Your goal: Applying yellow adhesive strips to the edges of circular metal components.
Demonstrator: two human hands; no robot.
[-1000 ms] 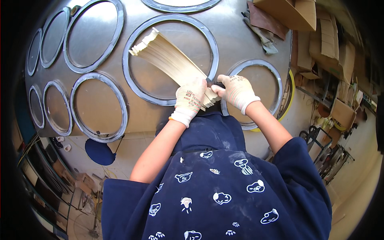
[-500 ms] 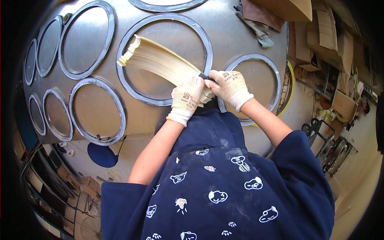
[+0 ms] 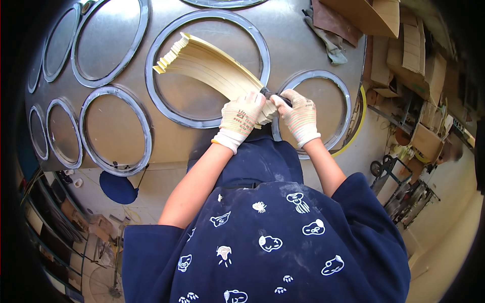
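Note:
A bundle of curved, cream-coloured strips [image 3: 217, 65] with stepped ends is held slantwise over a grey ring [image 3: 150, 70] on the metal table. My left hand [image 3: 242, 117], in a white knit glove with a printed coating, is closed round the near end of the bundle. Close beside it, my gloved right hand [image 3: 299, 115] pinches a small, long black piece [image 3: 267, 93] against the bundle's upper edge. Whether this is a strap or a tool I cannot make out. The near end of the strips sticks out between the two hands.
Several more grey rings [image 3: 83, 134] lie across the metal table [image 3: 288, 30]. Grey and brown cloths [image 3: 333, 48] are at its far right. Cardboard boxes [image 3: 406, 45] and a wheeled cart [image 3: 389, 169] stand to the right. A round blue seat [image 3: 117, 187] is below the left edge.
My right hand has turned and shifted slightly down, with more of the black piece showing. The bundle has tilted, and its far end has moved up and right.

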